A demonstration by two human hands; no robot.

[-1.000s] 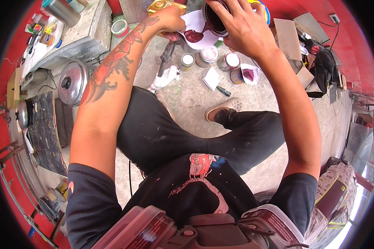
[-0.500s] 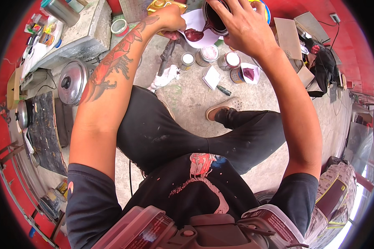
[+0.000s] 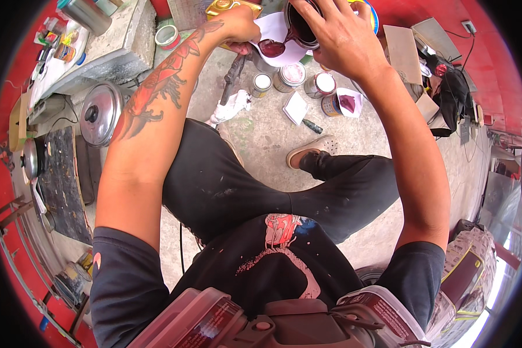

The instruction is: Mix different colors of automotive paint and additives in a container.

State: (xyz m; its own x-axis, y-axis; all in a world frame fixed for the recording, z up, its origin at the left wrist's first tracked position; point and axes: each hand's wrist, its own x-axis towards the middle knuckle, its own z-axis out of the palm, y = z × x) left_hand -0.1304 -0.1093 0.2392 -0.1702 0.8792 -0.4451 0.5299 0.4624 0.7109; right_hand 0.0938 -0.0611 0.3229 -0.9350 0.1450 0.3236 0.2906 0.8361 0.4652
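Seen from above, the right hand grips a tilted can of dark red paint, pouring onto a white paper pinched by the left hand. Small paint tins stand on the concrete floor just below.

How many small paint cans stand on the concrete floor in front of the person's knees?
4, in a row: one at the left, a wider one, one with a white top, and one at the right with a dark red lid. Others may be hidden behind the hands.
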